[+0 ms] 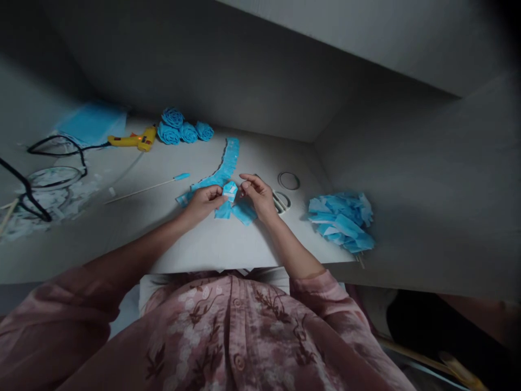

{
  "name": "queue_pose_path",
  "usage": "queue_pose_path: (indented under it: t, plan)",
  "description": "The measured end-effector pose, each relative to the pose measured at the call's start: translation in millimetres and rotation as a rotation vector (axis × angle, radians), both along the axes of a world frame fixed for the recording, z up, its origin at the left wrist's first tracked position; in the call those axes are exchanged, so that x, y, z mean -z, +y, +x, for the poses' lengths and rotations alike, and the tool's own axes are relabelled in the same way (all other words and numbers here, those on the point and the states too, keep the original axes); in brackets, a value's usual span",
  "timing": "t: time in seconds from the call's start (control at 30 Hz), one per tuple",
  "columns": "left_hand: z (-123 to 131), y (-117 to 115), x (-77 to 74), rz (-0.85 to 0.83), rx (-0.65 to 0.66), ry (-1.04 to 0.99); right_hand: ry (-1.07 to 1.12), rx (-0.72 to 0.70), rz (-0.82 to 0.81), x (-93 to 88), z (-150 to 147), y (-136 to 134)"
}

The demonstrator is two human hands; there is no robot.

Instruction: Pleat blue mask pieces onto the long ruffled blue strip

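Observation:
My left hand (205, 201) pinches a small blue petal-like piece (230, 190) that shows white patches on its face. Close on its right is my right hand (259, 195), index finger stretched out and thumb apart from it; nothing can be made out between them. Below the fingers, two short blue strips (244, 213) lie on the table. A long fringed blue strip (228, 163) curves away behind my left hand. Scissors (283, 202) lie partly hidden by my right hand. To the left rests a thin stick (142, 190) with a blue tip.
Several blue rosettes (179, 127) sit at the back beside a yellow glue gun (138, 141) with a black cord. Blue sheets (93, 124) are stacked at far left, above white scraps (61, 201). A ring (288, 180) and a blue bundle (341, 220) are on the right.

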State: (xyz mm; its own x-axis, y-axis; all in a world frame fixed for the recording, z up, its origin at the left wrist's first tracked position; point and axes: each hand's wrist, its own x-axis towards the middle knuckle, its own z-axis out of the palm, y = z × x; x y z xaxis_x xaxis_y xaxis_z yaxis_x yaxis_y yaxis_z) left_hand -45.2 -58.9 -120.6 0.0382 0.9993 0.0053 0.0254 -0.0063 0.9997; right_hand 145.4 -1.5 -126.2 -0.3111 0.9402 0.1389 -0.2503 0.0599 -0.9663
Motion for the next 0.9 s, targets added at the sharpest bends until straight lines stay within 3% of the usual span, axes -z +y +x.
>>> queue_pose_path:
  t: [0.5,0.7,0.9]
  plan:
    - [0.6,-3.8,-4.3,-0.058,-0.022,-0.034,0.006,0.03,-0.041,-9.1,3.2,-4.0]
    - [-0.1,-3.7,-1.2,0.007,0.019,-0.002,0.065,-0.053,-0.133,-8.6,4.4,-4.5]
    - [1.9,-5.6,1.8,0.112,0.04,0.126,-0.01,-0.159,-0.098,-11.8,6.4,-11.7]
